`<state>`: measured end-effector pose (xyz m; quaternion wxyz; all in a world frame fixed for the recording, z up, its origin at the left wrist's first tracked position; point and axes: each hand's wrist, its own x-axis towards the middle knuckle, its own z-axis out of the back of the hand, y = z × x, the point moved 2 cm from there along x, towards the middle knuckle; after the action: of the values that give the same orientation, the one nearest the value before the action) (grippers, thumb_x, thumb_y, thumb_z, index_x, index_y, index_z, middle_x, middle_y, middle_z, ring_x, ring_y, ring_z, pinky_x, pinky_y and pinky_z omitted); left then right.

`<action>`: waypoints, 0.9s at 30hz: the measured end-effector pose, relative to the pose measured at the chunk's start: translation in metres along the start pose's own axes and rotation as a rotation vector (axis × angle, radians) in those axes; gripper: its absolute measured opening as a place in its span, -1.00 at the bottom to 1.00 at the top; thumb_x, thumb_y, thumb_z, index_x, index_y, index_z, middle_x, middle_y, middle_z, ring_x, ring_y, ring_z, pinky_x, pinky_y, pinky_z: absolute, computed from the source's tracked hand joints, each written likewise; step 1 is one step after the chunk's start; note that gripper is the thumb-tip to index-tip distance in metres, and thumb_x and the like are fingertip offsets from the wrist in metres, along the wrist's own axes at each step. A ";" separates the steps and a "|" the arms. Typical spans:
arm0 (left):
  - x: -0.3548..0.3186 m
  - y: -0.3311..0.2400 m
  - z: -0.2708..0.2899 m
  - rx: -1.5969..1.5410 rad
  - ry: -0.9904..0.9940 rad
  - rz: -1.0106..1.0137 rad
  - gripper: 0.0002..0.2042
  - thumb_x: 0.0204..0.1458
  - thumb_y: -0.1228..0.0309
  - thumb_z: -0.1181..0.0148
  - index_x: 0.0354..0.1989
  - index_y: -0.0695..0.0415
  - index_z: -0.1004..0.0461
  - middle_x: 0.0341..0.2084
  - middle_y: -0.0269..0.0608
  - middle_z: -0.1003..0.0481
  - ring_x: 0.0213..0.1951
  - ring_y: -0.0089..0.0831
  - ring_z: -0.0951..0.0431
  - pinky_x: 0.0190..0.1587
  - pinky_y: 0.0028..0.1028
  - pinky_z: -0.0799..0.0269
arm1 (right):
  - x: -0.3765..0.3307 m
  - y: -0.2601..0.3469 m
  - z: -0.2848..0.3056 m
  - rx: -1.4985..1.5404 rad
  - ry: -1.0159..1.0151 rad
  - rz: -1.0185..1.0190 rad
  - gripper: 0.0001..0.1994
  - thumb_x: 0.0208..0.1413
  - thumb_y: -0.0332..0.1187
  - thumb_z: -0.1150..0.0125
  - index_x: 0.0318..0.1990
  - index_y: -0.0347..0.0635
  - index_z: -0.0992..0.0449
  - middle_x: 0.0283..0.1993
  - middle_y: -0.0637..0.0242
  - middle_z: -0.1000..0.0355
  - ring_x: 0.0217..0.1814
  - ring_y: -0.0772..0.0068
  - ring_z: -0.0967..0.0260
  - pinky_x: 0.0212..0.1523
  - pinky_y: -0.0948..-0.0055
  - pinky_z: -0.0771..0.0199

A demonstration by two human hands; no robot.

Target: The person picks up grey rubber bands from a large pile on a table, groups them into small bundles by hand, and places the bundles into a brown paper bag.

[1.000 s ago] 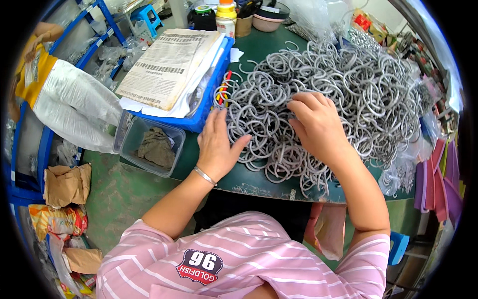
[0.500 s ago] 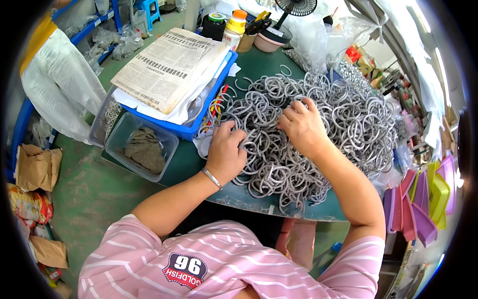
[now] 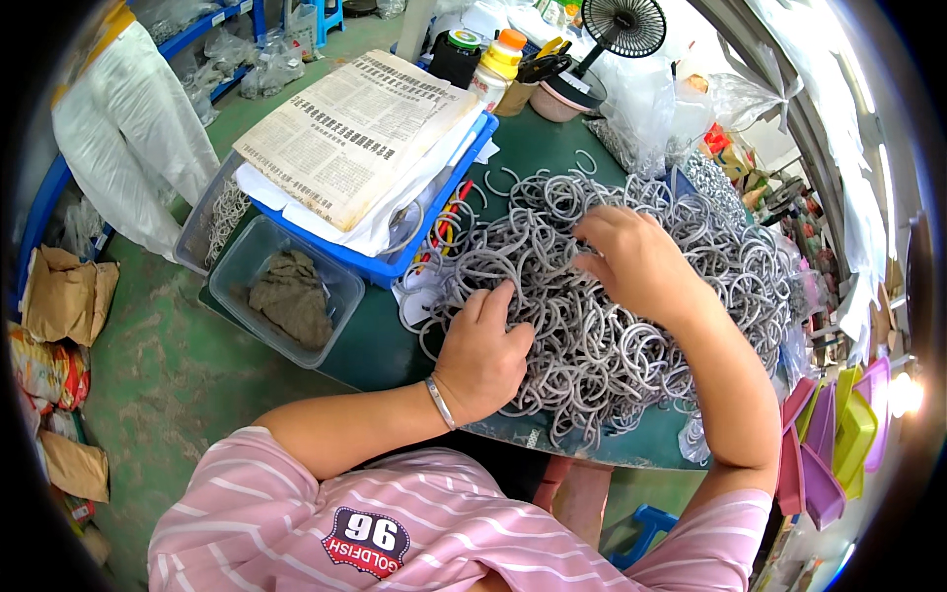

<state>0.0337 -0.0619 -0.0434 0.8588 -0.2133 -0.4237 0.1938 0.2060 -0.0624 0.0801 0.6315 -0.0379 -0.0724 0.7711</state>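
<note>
A large heap of grey open metal rings covers the middle of the table. Over its left near edge is my left hand, fingers bent and drawn together; whatever they hold is hidden beneath them. Several rings touch or lie close to its fingertips. My right hand hovers over the upper middle of the heap, thumb and fingers curved and apart, with no ring visible between them. A few single rings lie loose at the far left of the heap.
Left of the heap stand a blue tray with newspaper on top and a clear plastic tub holding a grey-brown cloth. Jars, a small black fan and plastic bags line the far side. Coloured plastic scoops hang at right.
My right hand has lifted off the rings, its fingers spreading. The left hand has shifted right and nearer along the heap's edge. The whole view has tilted slightly.
</note>
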 end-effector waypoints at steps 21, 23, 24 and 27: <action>-0.028 0.015 -0.008 -0.156 0.005 0.066 -0.63 -0.26 0.60 -0.20 -0.16 0.12 -0.49 -0.16 -0.07 -0.39 0.10 0.15 -0.26 0.19 -0.02 -0.17 | 0.082 -0.053 -0.039 0.386 0.216 0.097 -0.78 -0.13 -0.45 -0.40 -0.35 -0.29 -0.47 -0.46 0.21 -0.44 -0.44 0.30 -0.37 -0.39 0.34 -0.35; -0.027 0.013 -0.008 -0.168 0.033 0.066 -0.61 -0.26 0.60 -0.20 -0.14 0.10 -0.48 -0.12 -0.06 -0.37 0.13 0.17 -0.23 0.20 -0.01 -0.15 | 0.064 -0.051 -0.016 0.363 0.186 0.065 -0.80 -0.12 -0.45 -0.36 -0.35 -0.28 -0.47 -0.43 0.13 -0.44 -0.38 0.10 -0.39 -0.35 0.25 -0.37; -0.027 0.014 -0.007 -0.162 0.038 0.069 -0.60 -0.26 0.60 -0.20 -0.13 0.10 -0.48 -0.12 -0.06 -0.37 0.13 0.17 -0.23 0.21 -0.01 -0.15 | 0.058 -0.047 -0.006 0.334 0.154 0.113 -0.80 -0.12 -0.44 -0.36 -0.34 -0.27 -0.47 -0.42 0.10 -0.45 -0.33 0.01 -0.40 -0.32 0.19 -0.38; -0.027 0.020 -0.005 -0.195 0.067 0.065 -0.56 -0.25 0.61 -0.20 -0.07 0.12 -0.44 -0.08 -0.05 -0.36 0.15 0.19 -0.21 0.22 0.00 -0.14 | 0.031 -0.030 0.009 0.248 -0.011 0.297 -0.80 -0.07 -0.40 -0.31 -0.32 -0.28 -0.45 -0.40 0.07 -0.41 -0.29 -0.07 -0.39 -0.33 0.10 -0.39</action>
<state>0.0192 -0.0602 -0.0740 0.8409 -0.3159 -0.4043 0.1721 0.2273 -0.0268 0.0948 0.5103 0.0341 0.0261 0.8589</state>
